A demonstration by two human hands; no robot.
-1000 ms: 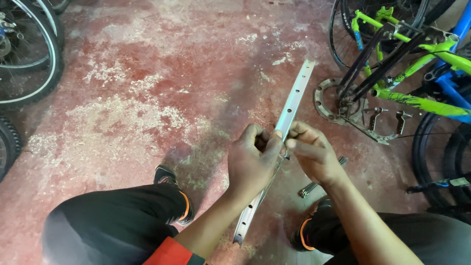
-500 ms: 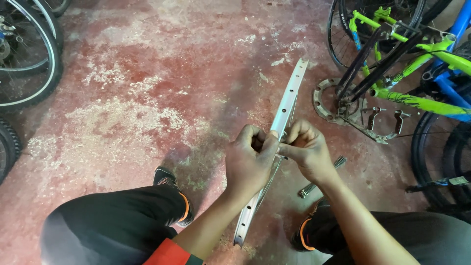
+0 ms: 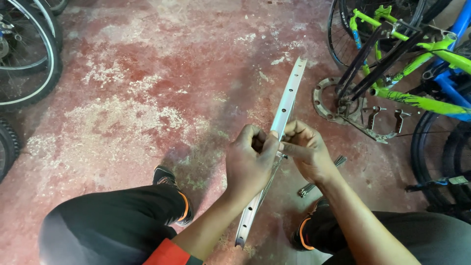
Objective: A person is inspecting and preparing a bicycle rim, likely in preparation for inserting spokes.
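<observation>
A person squats over a worn red concrete floor (image 3: pixel 147 73). The left hand (image 3: pixel 251 162) and right hand (image 3: pixel 305 152) both close around a silver drilled metal bicycle rim (image 3: pixel 289 95), held edge-on between the knees. Loose silver spokes (image 3: pixel 319 179) lie just beside the right hand; a green bicycle frame (image 3: pixel 417 100) stands near.

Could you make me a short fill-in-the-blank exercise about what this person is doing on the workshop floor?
1. Both hands, the left hand and the right hand, meet at a silver bicycle ____ with holes along it.
2. The floor is worn and ____ in colour.
3. The bicycle frame at upper right is bright ____.
4. A small bundle of loose ____ lies on the floor by the right hand.

Missing words: rim; red; green; spokes
</observation>
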